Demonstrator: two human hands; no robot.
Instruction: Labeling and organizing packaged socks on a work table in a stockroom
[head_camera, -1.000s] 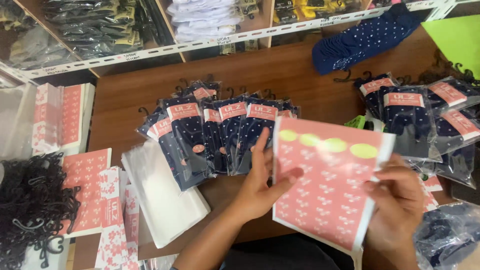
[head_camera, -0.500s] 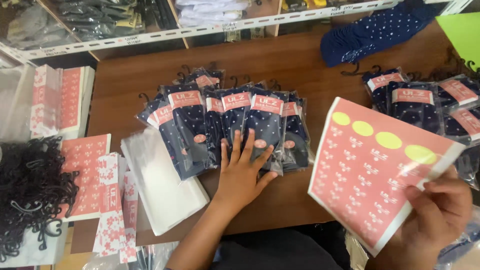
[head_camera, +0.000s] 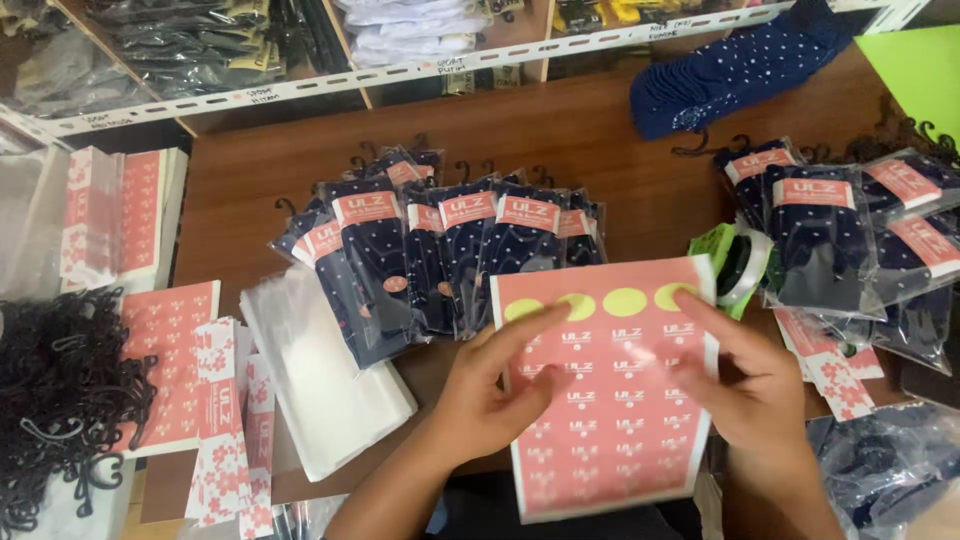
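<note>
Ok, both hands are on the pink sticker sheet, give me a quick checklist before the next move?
1. Sticker sheet lying flat on the table: ok.
2. Left hand on the sheet's left edge: ok.
3. Right hand fingertips at the yellow round stickers: ok.
4. A sticker already lifted: cannot tell.
5. Bagged navy items fanned beside the sheet: ok.
6. Tape roll off the sheet: ok.

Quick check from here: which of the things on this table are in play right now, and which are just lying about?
In hand:
- pink sticker sheet, with yellow dots along its top
- left hand, fingers on the sheet
- right hand, fingers on the sheet

Lying about:
- fanned row of bagged navy dotted items
- stack of clear bags
- black hooks
- green tape roll
- folded navy dotted cloth
</note>
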